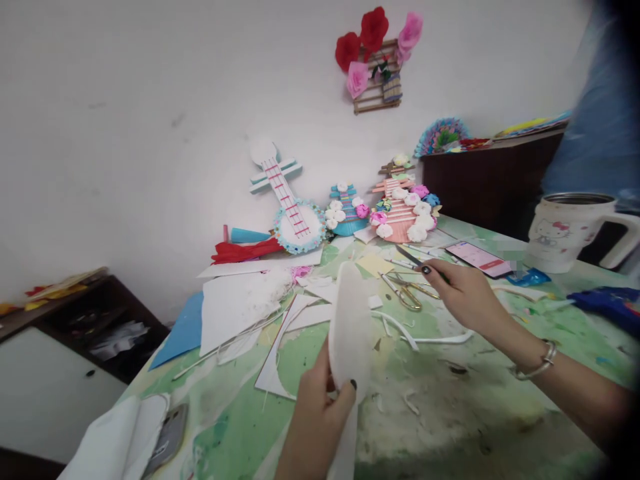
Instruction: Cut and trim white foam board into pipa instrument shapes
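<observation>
My left hand is closed around the lower part of a white, round-ended board piece, thumb on its near face. The piece stands on edge, tilted towards me, and looks like foam board. In my right hand is a slim dark knife, its tip pointing up and left. The knife is apart from the white piece. Gold-handled scissors lie on the table just left of my right hand. Curved white offcut strips lie between my hands.
White sheets, a cut-out frame and blue card cover the table's left side. A phone, mug and blue tool are at right. Decorated paper instruments lean on the wall.
</observation>
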Action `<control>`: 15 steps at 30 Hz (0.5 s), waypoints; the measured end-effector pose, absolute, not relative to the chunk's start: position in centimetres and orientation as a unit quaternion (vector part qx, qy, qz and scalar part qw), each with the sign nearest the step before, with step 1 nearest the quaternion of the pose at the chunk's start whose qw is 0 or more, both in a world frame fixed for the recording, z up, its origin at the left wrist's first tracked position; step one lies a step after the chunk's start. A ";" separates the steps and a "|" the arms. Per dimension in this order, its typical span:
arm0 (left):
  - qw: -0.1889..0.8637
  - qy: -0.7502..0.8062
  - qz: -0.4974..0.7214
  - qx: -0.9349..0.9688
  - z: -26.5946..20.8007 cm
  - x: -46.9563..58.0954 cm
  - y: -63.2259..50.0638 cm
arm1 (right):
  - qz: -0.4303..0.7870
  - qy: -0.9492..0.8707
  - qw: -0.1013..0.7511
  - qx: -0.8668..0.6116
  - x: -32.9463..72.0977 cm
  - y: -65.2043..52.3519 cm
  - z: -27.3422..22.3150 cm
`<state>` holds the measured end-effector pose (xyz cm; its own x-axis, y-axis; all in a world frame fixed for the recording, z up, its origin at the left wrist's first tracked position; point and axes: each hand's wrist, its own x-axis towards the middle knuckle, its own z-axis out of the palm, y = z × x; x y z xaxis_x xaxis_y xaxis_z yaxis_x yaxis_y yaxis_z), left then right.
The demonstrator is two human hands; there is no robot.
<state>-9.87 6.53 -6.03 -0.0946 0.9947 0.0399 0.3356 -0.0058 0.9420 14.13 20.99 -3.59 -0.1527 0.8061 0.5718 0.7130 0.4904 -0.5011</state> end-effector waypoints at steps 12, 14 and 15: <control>0.665 0.459 0.425 0.408 -6.9 -18.8 9.0 | 0.434 -0.715 0.363 -0.412 11.6 22.2 -5.7; 0.642 0.471 0.425 0.431 -7.5 -19.7 9.8 | 0.475 -0.694 0.361 -0.402 10.9 22.1 -5.9; 0.598 0.485 0.457 0.445 -7.8 -20.0 10.4 | 0.493 -0.682 0.363 -0.399 10.6 22.1 -6.0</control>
